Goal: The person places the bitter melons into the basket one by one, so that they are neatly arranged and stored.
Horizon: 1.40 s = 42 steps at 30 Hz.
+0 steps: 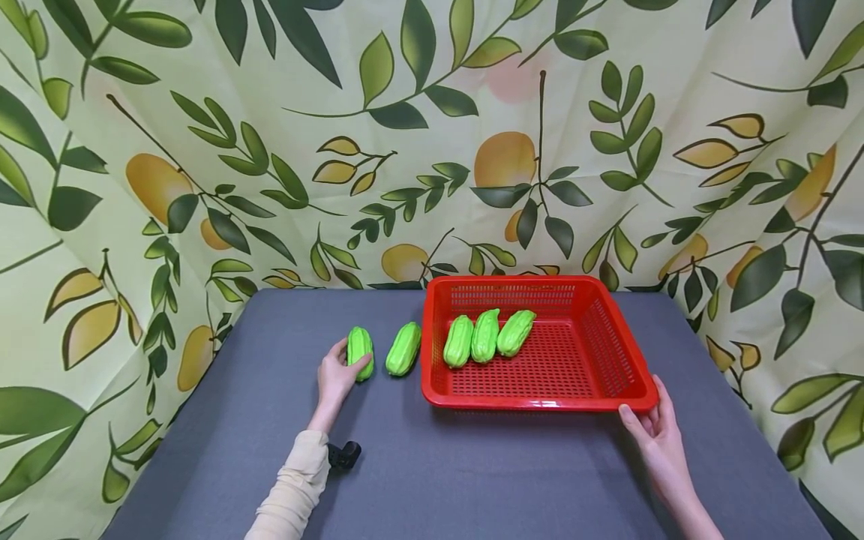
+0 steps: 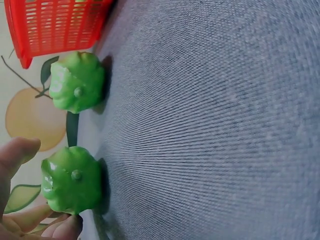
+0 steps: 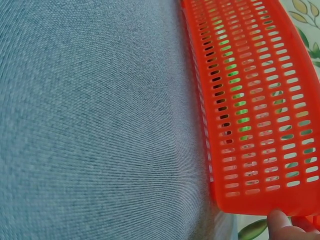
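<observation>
My left hand (image 1: pixel 336 375) is at the leftmost ridged green gourd (image 1: pixel 360 352). In the left wrist view its fingertips touch one side of this gourd (image 2: pixel 72 180), while the thumb (image 2: pixel 20 152) stands apart from it on the other side. A second gourd (image 1: pixel 403 349) lies just to the right, beside the red basket (image 1: pixel 533 403). Three more gourds (image 1: pixel 484 336) lie side by side in the basket's left part. My right hand (image 1: pixel 658 435) grips the basket's near right corner; in the right wrist view the thumb (image 3: pixel 277 220) presses at the rim.
Grey-blue cloth (image 1: pixel 486 480) covers the table. A leaf-and-fruit patterned curtain (image 1: pixel 432 150) hangs behind and along both sides. A small black device (image 1: pixel 346 454) sits at the left wrist, by the beige sleeve (image 1: pixel 297 480).
</observation>
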Tool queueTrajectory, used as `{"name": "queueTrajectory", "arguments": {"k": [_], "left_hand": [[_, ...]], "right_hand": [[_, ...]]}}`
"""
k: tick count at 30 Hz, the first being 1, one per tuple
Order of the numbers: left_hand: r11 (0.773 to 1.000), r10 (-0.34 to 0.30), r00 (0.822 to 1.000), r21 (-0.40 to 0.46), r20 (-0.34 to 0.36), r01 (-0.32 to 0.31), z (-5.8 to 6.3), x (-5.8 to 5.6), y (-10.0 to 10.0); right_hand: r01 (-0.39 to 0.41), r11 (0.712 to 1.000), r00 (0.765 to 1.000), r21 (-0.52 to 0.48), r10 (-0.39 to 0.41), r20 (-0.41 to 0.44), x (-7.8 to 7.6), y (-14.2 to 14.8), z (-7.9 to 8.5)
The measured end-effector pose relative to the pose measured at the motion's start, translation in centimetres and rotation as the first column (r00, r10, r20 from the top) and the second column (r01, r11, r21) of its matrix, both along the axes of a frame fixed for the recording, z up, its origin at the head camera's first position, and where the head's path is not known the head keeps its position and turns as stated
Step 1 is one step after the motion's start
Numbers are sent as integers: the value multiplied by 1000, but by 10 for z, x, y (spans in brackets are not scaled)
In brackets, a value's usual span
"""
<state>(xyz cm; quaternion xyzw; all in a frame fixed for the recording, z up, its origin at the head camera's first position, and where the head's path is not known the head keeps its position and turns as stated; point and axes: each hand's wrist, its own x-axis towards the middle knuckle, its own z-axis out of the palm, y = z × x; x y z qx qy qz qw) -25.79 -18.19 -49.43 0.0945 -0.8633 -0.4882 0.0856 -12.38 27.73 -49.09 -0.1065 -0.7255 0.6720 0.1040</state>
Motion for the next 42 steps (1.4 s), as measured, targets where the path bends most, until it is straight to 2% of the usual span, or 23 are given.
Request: {"name": "queueTrajectory", "arguments": {"k": [11,19,26,32,42], "left_hand": [[995,20,1000,-95,-21,-22,-9,-1,0],[997,30,999,-69,-22,-31,-13,1,0],[998,56,998,-40,-32,-58,-12,2,0],[997,74,996,18,-55,-73,-3,3,1],[990,76,993,126,-90,-64,21,6,11]], "right_hand": [[-1,1000,1000,-6,0,-12,0,-1,0],[-2,1000,999,-20,1,-35,0,-2,0],[-11,1000,998,-19,10,-56,1,-1,-2],[-32,998,991,-56,24,-134,2,0,-4],[-21,999,996,-35,18,-89,1,0,-4]]}}
